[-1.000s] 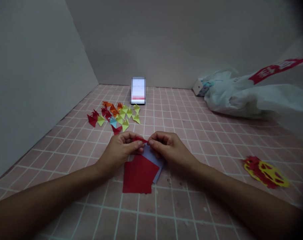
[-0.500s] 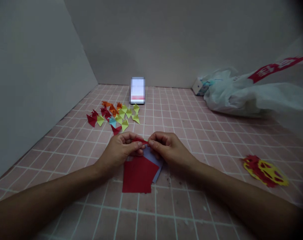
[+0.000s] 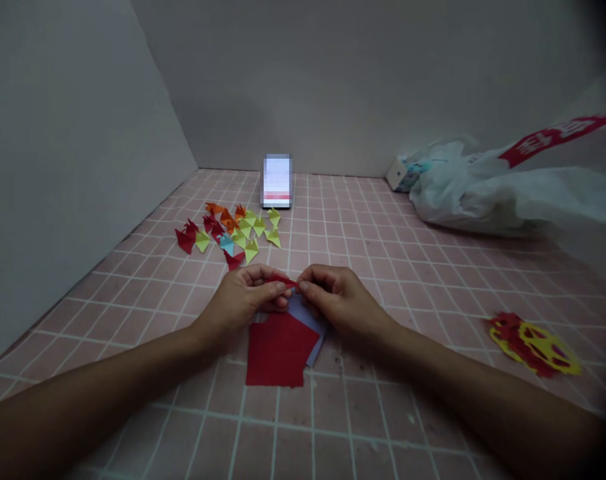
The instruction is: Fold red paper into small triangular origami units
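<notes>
A small folded red paper (image 3: 283, 281) is pinched between both hands near the middle of the table. My left hand (image 3: 255, 288) holds its left part, with thumb and fingers closed on it. The thumb and fingertips of my right hand (image 3: 325, 287) grip its right tip. Just below the hands, a flat red sheet (image 3: 281, 350) lies partly over a pale purple sheet (image 3: 303, 312). Beyond my left hand lie several folded paper pieces, among them a yellow one (image 3: 251, 250), a blue one (image 3: 227, 243) and a dark red one (image 3: 186, 238).
A lit phone (image 3: 277, 181) stands upright near the back wall. At the back right are a small box (image 3: 397, 175) and a white plastic bag (image 3: 457, 193). Red and yellow cut-out shapes (image 3: 535, 345) lie on the right of the grid-patterned table (image 3: 413, 427).
The whole view has shifted very slightly. Both hands keep their pinch on the folded red paper, with hardly any movement.
</notes>
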The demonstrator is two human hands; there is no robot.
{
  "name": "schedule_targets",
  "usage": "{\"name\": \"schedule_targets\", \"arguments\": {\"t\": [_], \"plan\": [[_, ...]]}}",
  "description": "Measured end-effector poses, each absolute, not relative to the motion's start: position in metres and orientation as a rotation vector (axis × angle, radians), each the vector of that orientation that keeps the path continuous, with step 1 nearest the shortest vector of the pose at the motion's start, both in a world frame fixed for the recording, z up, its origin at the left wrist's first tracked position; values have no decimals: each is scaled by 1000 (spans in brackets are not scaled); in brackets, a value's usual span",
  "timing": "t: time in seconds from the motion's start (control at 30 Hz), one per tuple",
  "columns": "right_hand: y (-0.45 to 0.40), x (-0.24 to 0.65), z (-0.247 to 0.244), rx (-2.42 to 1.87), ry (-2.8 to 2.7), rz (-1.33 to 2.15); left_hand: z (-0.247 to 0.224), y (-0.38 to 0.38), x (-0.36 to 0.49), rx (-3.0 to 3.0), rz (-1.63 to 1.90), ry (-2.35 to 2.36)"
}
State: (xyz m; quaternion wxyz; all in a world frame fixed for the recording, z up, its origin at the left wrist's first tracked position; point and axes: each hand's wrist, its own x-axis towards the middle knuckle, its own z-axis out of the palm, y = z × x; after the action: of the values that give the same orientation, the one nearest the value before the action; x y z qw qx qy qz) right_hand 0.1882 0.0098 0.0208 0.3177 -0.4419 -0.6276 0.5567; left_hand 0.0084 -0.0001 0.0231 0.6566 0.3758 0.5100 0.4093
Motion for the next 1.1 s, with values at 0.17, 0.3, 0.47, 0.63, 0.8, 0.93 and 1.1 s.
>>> {"name": "schedule_targets", "arguments": {"t": [0.17, 0.3, 0.47, 0.63, 0.8, 0.93, 1.1], "plan": [[11, 188, 21, -1170, -1661, 1489, 24, -1, 10, 863, 915, 1158], [13, 189, 20, -1166, -1590, 1581, 25, -1, 10, 899, 896, 1131], [13, 189, 19, -1106, -1597, 1490, 24, 1, 8, 908, 905, 1124], [12, 188, 14, -1071, -1696, 1342, 20, 1, 7, 876, 853, 1089], [13, 188, 14, -1114, -1611, 1409, 17, 1, 5, 845, 833, 1027], [13, 188, 17, -1143, -1568, 1453, 17, 2, 5, 827, 843, 983], [14, 188, 17, -1148, -1544, 1470, 16, 2, 6, 830, 851, 986]]}}
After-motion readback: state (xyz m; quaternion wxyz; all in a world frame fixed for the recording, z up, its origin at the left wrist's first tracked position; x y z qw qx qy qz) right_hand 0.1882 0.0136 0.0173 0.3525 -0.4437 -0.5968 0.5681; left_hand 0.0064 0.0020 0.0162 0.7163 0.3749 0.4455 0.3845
